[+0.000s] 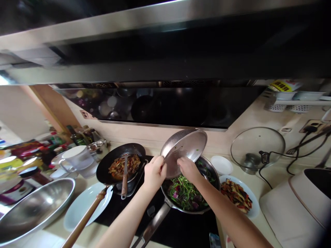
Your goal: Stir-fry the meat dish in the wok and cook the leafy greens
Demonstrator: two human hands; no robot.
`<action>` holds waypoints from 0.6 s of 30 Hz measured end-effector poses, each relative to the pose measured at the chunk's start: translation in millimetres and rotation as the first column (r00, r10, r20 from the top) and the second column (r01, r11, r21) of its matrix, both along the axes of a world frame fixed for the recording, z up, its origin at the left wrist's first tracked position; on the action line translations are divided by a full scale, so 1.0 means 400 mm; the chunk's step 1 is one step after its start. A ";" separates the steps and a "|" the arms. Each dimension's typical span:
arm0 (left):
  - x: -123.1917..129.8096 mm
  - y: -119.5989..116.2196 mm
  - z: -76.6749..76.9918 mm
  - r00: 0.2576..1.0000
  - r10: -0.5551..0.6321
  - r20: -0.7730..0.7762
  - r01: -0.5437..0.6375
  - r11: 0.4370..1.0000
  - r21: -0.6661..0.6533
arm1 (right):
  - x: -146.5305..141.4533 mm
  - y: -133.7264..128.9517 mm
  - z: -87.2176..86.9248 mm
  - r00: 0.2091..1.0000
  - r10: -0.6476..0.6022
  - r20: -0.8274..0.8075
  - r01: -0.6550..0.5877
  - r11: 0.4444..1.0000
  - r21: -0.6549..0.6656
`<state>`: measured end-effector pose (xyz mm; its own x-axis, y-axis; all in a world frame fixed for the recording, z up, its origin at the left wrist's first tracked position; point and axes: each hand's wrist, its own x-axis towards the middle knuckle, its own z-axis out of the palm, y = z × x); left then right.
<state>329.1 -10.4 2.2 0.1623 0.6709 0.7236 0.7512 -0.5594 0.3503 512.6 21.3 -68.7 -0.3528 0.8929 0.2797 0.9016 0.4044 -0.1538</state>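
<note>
Metal colander [184, 150], I see it, but where exactly is it?

Above the back of the pan [169, 202], tilted well over so that its open side faces the person. A few green scraps cling to the inside.

And the left hand [155, 172]?

Its grip is closed tight on the colander's rim, on the left side, with the thumb and fingers curled over the edge.

What about the right hand [188, 168]?

It reaches across the pan, fingertips against the inner face of the colander. The fingers are bunched, though I cannot tell whether that grip pinches anything.

What's in the pan?

Leafy greens [186, 193] with some purple pieces among them. The pan stands on the black hob [191, 230], its handle pointing towards the person.

Anything to the left of it?

A dark wok [104, 168] with browned food [117, 169] and a spatula [125, 182] lying in it. Its wooden handle runs out over a pale plate [74, 213], and a big steel bowl [38, 210] sits beyond that.

And to the right?

A small white dish [221, 165] on the worktop [152, 155], a plate of cooked food [235, 194] near it, and a glass lid [258, 144] leaning against the wall.
</note>
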 end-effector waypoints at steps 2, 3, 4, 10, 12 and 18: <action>-0.010 0.009 -0.012 0.999 0.016 -0.049 -0.016 1.000 0.015 | 0.013 -0.028 -0.026 1.000 0.003 0.026 -0.001 0.997 -0.082; -0.015 0.013 -0.017 0.997 0.027 -0.066 -0.025 0.999 0.031 | 0.024 -0.045 -0.039 0.999 -0.008 0.038 0.013 0.992 -0.124; -0.020 0.017 -0.020 0.996 0.038 -0.077 -0.034 0.998 0.050 | 0.039 -0.062 -0.051 0.998 -0.031 0.048 0.038 0.986 -0.161; -0.041 0.031 -0.014 0.987 0.035 0.159 -0.022 0.997 -0.080 | 0.156 -0.116 -0.081 0.990 -0.121 0.073 0.136 0.951 -0.276; -0.051 0.036 -0.018 0.931 0.055 0.361 0.015 0.982 -0.190 | 0.186 -0.108 -0.076 0.991 -0.118 0.070 0.134 0.942 -0.307; -0.148 0.025 -0.071 0.751 0.179 0.635 0.047 0.946 -0.321 | 0.204 -0.086 -0.049 0.963 -0.269 0.013 0.254 0.888 -0.384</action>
<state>269.8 -0.4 -26.0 -0.3231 0.8596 0.3959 0.3080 -0.3000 0.9028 594.0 -13.2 -88.3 -0.0878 0.9921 -0.0893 0.9566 0.0590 -0.2853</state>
